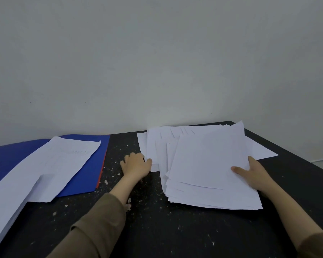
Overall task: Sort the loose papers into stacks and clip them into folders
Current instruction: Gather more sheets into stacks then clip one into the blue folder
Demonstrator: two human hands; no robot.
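Head view: a dark speckled table (157, 220) against a pale wall, seen from above the person's two hands.
Loose papers: a fanned, uneven pile of white sheets (203, 164) lies on the right half of the table, edges out of line, some sheets poking out at the far side.
Right hand: the right hand (253, 174) holds the pile's right edge, thumb laid on top of the upper sheets and the other fingers hidden under them.
Left hand: the left hand (136, 164) is at the pile's left edge, fingers curled, thumb touching a sheet; whether it really pinches paper I cannot tell.
Folder: a blue folder (89, 174) lies open and flat on the left, a red edge showing beneath it.
Sorted sheets: one sheet (60, 161) lies slanted across the folder, and a thicker stack (6, 207) sits at the near left.
Progress: judged early to middling; some papers are set aside, but most are unsorted and no clip is in sight.
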